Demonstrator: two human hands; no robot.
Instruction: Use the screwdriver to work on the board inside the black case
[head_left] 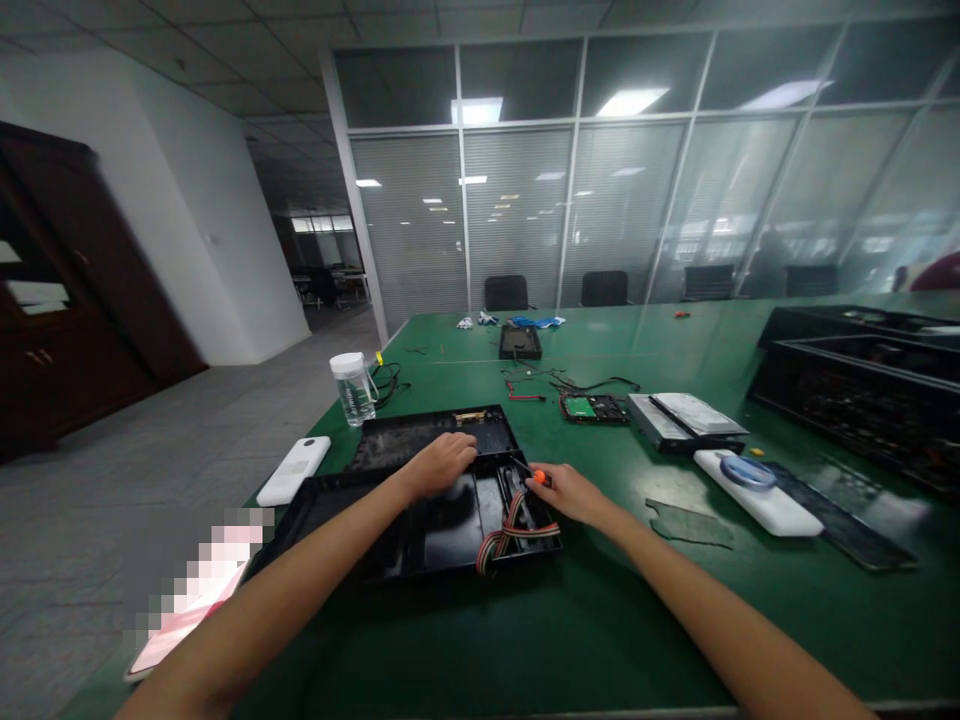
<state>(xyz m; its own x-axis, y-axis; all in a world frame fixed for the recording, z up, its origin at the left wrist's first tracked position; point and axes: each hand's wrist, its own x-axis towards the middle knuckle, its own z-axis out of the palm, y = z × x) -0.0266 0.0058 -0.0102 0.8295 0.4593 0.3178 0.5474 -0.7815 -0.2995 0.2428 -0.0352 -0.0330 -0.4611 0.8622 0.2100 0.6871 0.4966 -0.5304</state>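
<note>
An open black casing (450, 535) lies on the table in front of me, with a second black panel (420, 440) along its far side. My left hand (442, 463) is closed at the casing's far edge, its fingers curled and their tips partly hidden. My right hand (568, 492) grips a screwdriver with an orange handle (539, 477) at the casing's right side. The dark shaft points left into the corner; its tip is too small to make out. Below it, a striped ribbon cable (517, 537) loops over the casing's near right corner.
At left stand a water bottle (352, 390) and a white power bank (295, 471). Beyond lie a circuit board (592, 407) and loose wires. To the right are a silver drive (688, 420), a white device (776, 505), a glassy sheet (688, 525) and a large black chassis (862, 400).
</note>
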